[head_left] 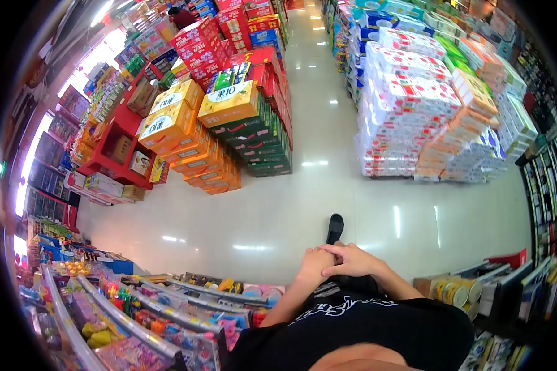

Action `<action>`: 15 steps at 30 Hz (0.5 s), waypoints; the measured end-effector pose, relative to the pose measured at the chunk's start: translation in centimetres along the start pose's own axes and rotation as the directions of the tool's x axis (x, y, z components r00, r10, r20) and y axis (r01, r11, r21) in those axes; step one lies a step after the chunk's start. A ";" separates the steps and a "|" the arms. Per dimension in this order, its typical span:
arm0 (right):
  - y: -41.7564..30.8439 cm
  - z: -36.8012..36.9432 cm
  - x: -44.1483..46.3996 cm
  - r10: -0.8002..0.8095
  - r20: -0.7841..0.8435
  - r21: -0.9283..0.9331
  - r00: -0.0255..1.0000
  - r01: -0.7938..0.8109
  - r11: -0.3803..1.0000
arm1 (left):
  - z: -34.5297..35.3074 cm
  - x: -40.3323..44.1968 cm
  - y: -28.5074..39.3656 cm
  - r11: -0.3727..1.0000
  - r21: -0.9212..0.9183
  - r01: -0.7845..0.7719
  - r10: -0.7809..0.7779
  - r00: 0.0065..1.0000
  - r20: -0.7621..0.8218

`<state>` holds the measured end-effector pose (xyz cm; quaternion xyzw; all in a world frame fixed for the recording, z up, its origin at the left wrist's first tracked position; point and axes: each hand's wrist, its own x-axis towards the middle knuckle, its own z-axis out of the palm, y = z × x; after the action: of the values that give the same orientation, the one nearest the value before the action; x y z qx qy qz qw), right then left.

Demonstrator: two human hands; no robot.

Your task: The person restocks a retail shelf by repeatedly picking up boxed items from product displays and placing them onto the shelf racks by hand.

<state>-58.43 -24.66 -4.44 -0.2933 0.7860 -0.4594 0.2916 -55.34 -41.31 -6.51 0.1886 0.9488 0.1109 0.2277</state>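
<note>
My left hand (315, 261) and my right hand (351, 260) meet in front of my body, over the dark shirt (377, 331). The right hand is closed over the left, its fingers lying across the back of it. The left hand's fingers look curled in; most are hidden, and I cannot make out whether they hold anything. Just beyond the hands, one black shoe (335, 227) shows on the shiny tiled floor (278, 222).
Orange cartons (229, 106) and red boxes (198, 46) are stacked ahead on the left. Wrapped paper packs (408, 99) form a tall pile ahead on the right. A rack of small packaged goods (161, 315) curves along my left; round tins (457, 292) stand on my right.
</note>
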 end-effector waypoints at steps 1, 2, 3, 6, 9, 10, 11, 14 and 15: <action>0.4 -2.3 2.0 0.010 0.056 0.018 0.998 -0.011 1.000 | -1.3 2.0 -0.8 1.000 -0.006 0.010 -0.010 1.000 0.017; 0.6 -4.6 3.9 0.021 0.116 0.037 0.993 -0.025 0.999 | -2.8 4.1 -1.7 1.000 -0.014 0.023 -0.022 0.999 0.036; 0.1 -7.2 6.0 0.029 0.175 0.054 0.984 -0.039 0.998 | -4.3 6.3 -2.7 0.999 -0.026 0.028 -0.027 0.999 0.032; 0.5 -13.6 13.4 -0.067 0.214 0.009 0.975 0.067 0.998 | -9.1 11.7 -6.6 0.998 -0.032 0.051 -0.051 0.999 -0.003; 0.3 -19.0 21.2 -0.151 0.263 0.033 0.953 0.147 0.989 | -14.6 16.6 -11.0 0.997 0.036 0.063 -0.058 0.993 -0.107; 0.2 -20.6 23.7 -0.167 0.286 0.034 0.943 0.164 0.986 | -16.5 18.1 -12.5 0.997 0.033 0.071 -0.066 0.990 -0.127; 0.1 -22.1 26.2 -0.181 0.312 0.035 0.933 0.179 0.983 | -18.1 19.3 -14.0 0.996 -0.006 0.087 -0.087 0.979 -0.186; -1.4 -25.7 32.3 -0.223 0.321 -0.006 0.920 0.237 0.972 | -21.7 23.3 -18.2 0.964 -0.201 0.172 -0.230 0.920 -0.316; -1.0 -26.4 34.5 -0.272 0.288 -0.006 0.918 0.286 0.958 | -22.7 24.6 -19.5 0.960 -0.240 0.144 -0.226 0.903 -0.366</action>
<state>-100.15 -35.61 0.71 -0.4722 0.6968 -0.4304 0.3260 -92.42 -51.69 -2.10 0.0466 0.9719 0.2222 0.0621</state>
